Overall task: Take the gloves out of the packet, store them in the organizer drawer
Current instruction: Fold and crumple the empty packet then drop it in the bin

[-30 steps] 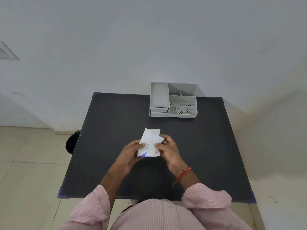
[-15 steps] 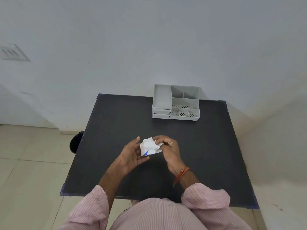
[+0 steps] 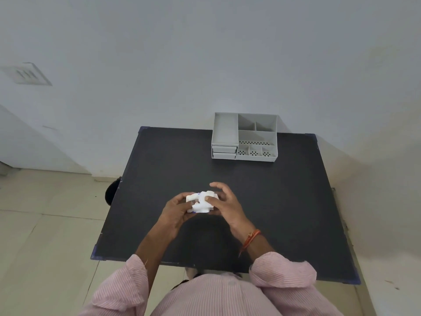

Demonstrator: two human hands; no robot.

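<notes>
A crumpled white packet (image 3: 200, 201) with blue print is bunched between both hands above the middle of the black table (image 3: 284, 201). My left hand (image 3: 175, 210) grips its left side. My right hand (image 3: 224, 205) presses its right side with thumb and fingers, the index finger raised. I cannot tell the gloves apart from the packet. The grey organizer (image 3: 245, 136) stands at the table's far edge, with two closed drawers (image 3: 224, 152) stacked at its front left.
The organizer has several open compartments on top. A white wall rises just behind the table. A dark round object (image 3: 111, 193) sits on the tiled floor by the table's left edge. An orange thread band circles my right wrist.
The flat packet has been crushed into a small wad between both hands. The hands shifted slightly left, and the view tilted downward.
</notes>
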